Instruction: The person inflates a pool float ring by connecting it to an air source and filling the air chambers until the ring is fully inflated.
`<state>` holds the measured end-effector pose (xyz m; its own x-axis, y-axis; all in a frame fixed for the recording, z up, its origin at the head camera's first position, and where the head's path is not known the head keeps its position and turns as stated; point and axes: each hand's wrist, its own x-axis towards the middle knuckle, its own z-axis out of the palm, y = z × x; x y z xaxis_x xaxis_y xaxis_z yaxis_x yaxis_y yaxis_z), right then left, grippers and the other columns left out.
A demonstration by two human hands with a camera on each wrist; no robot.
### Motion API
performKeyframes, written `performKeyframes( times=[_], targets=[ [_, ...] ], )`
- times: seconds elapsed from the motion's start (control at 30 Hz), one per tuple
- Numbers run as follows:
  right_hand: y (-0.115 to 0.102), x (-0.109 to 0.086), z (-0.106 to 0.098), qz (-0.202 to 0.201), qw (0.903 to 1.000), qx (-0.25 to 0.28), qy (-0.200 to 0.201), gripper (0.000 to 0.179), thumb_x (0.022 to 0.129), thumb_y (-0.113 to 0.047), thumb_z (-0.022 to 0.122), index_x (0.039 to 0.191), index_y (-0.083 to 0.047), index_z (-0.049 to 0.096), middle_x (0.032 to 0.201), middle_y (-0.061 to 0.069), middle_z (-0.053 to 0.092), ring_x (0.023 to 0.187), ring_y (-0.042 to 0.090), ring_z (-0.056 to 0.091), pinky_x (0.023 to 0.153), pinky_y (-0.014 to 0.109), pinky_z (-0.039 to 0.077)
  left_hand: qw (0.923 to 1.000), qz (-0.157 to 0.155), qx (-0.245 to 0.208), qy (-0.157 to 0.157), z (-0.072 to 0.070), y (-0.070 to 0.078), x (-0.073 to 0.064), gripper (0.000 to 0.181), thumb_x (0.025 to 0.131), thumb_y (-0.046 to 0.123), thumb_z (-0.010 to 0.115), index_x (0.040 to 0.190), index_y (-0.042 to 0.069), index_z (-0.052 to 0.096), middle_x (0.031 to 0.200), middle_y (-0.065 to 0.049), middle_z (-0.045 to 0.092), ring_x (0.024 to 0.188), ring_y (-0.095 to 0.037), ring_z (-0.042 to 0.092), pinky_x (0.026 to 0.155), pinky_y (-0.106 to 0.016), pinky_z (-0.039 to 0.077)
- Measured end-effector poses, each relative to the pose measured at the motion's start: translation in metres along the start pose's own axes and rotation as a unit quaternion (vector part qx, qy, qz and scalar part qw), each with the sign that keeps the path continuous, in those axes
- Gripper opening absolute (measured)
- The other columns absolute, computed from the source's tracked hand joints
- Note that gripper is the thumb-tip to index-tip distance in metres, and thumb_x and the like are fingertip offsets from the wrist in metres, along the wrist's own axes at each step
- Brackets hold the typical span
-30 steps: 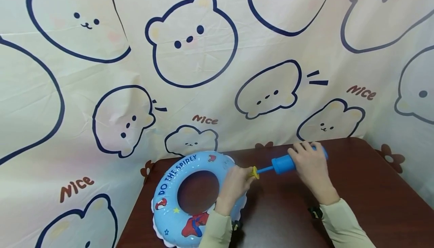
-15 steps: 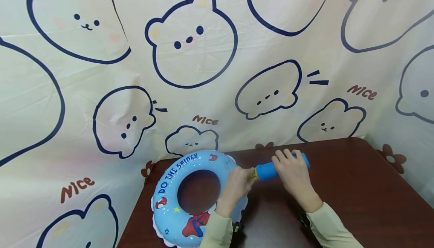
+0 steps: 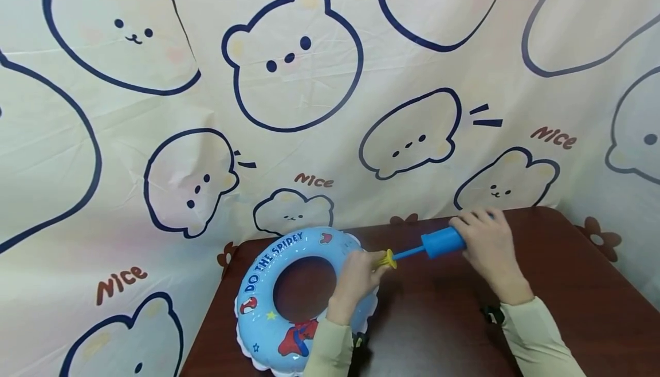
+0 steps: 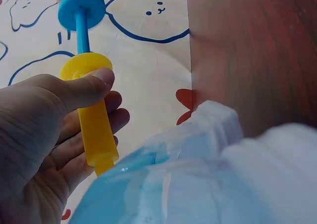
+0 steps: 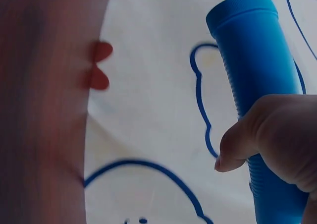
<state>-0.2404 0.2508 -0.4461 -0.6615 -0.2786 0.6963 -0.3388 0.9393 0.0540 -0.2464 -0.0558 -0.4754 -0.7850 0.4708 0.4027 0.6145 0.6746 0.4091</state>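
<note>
A hand pump with a blue barrel (image 3: 444, 242) and a yellow front end (image 4: 96, 130) is held between both hands. My left hand (image 3: 356, 279) grips the yellow part, thumb on top and fingers beneath it in the left wrist view. My right hand (image 3: 488, 251) is wrapped round the blue barrel, thumb across its side in the right wrist view. A stretch of thin blue rod (image 3: 409, 252) shows between the two parts. The yellow tip runs down to the light blue inflatable swim ring (image 3: 263, 308), which is puffed up and printed with lettering; my left hand overlaps its right side.
The dark brown table (image 3: 562, 285) carries the ring at its left. Behind and along both sides hangs a pale cloth (image 3: 289, 153) printed with bear outlines; the table's back edge lies right against it.
The right hand first pushed the blue barrel left against the yellow part, hiding the rod, then drew it back right, so the rod shows again. The left hand stayed nearly still.
</note>
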Motion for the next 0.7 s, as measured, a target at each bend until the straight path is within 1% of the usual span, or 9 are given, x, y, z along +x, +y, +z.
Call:
performKeyframes(
  times=[0.2,0.37,0.47,0.53,0.63,0.7],
  targets=[
    [0.022,-0.002,-0.017,0.025,0.9995,-0.012,0.012,0.071,0.045,-0.005,0.107,0.110,-0.010,0.076,0.113,0.017,0.076,0.112,0.044,0.064,0.101,0.066,0.045,1.0000,-0.005,-0.003,-0.005,-0.002,0.000,0.001,0.018,0.099,0.026,0.079,0.113,0.015,0.082,0.097,0.002,0.082,0.068,0.001,0.059,0.069,-0.010,0.052],
    [0.032,-0.004,-0.027,0.049,0.9986,-0.016,0.013,0.072,0.046,-0.002,0.106,0.111,-0.008,0.076,0.114,0.020,0.074,0.113,0.046,0.061,0.102,0.067,0.043,1.0000,-0.004,0.000,-0.004,-0.003,0.001,0.001,0.018,0.098,0.026,0.080,0.112,0.015,0.082,0.094,0.002,0.081,0.067,0.001,0.058,0.068,-0.010,0.051],
    [0.032,-0.005,-0.029,0.057,0.9982,-0.019,0.007,0.073,0.046,-0.002,0.105,0.112,-0.008,0.075,0.114,0.020,0.074,0.114,0.046,0.061,0.104,0.068,0.042,0.9999,-0.007,0.004,-0.006,-0.003,0.001,0.000,0.017,0.098,0.026,0.080,0.111,0.015,0.082,0.093,0.002,0.081,0.067,0.000,0.058,0.068,-0.010,0.052],
    [0.029,-0.006,-0.028,0.053,0.9983,-0.024,0.005,0.076,0.044,-0.004,0.107,0.113,-0.008,0.075,0.115,0.021,0.074,0.114,0.047,0.061,0.104,0.068,0.041,0.9999,-0.012,0.008,-0.006,-0.002,0.002,0.000,0.018,0.097,0.025,0.081,0.112,0.014,0.082,0.094,0.001,0.081,0.067,0.000,0.060,0.068,-0.010,0.052],
    [0.022,-0.004,-0.022,0.037,0.9986,-0.039,0.007,0.076,0.044,-0.007,0.108,0.111,-0.008,0.075,0.114,0.020,0.074,0.112,0.046,0.062,0.103,0.069,0.043,0.9996,-0.014,0.023,-0.004,-0.002,0.003,-0.001,0.020,0.097,0.024,0.082,0.113,0.013,0.083,0.095,0.000,0.082,0.069,-0.001,0.063,0.069,-0.011,0.053],
    [0.016,-0.002,-0.017,0.021,0.9985,-0.048,0.012,0.074,0.045,-0.008,0.109,0.110,-0.008,0.075,0.113,0.020,0.074,0.110,0.045,0.064,0.102,0.069,0.045,0.9994,-0.010,0.034,0.000,-0.002,0.004,0.000,0.019,0.096,0.023,0.083,0.112,0.012,0.083,0.094,0.000,0.082,0.068,-0.002,0.064,0.069,-0.011,0.054]
  ],
)
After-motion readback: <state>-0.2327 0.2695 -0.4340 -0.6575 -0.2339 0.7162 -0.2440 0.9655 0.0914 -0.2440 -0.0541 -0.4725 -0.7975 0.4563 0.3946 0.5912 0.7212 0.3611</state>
